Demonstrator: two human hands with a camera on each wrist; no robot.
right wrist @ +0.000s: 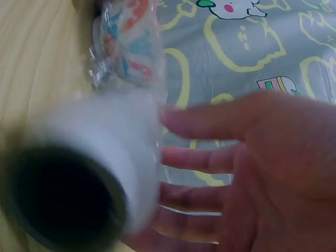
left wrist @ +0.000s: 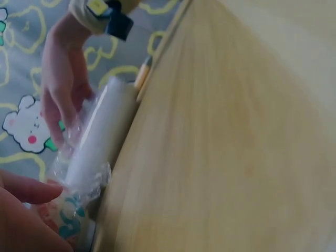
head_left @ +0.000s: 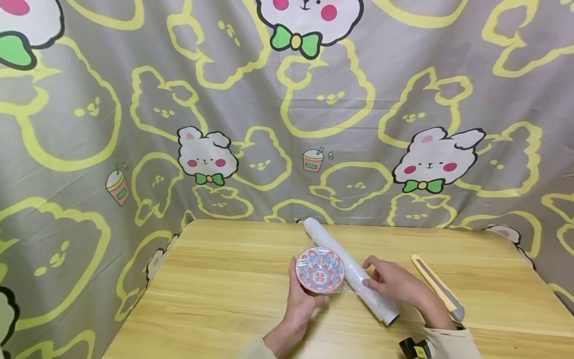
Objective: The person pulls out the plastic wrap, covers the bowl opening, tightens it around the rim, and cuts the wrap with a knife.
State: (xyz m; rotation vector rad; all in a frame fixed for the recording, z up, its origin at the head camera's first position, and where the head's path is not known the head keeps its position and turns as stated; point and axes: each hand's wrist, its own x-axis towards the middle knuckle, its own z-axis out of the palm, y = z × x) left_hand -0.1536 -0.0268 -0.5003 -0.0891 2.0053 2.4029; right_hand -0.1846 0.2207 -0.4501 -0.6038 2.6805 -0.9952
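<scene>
My left hand (head_left: pixel 299 303) grips a small bowl (head_left: pixel 320 269) with a red-and-blue floral pattern, tilted so its inside faces up toward the head camera. Clear cling film stretches over it, and crumpled film shows beside it in the left wrist view. Right of the bowl, a white roll of cling film (head_left: pixel 356 275) lies slantwise on the table. Over the roll's near part hovers my right hand (head_left: pixel 396 285), its thumb and fingertips right at the film. In the right wrist view those fingers (right wrist: pixel 194 197) are spread and fairly straight beside the roll's dark hollow end (right wrist: pixel 65 197).
A yellow-and-grey utility knife (head_left: pixel 437 289) lies on the wooden table (head_left: pixel 215 289) to the right of my right hand. Behind the table hangs a grey curtain (head_left: pixel 251 114) with cartoon animals, close along its back edge.
</scene>
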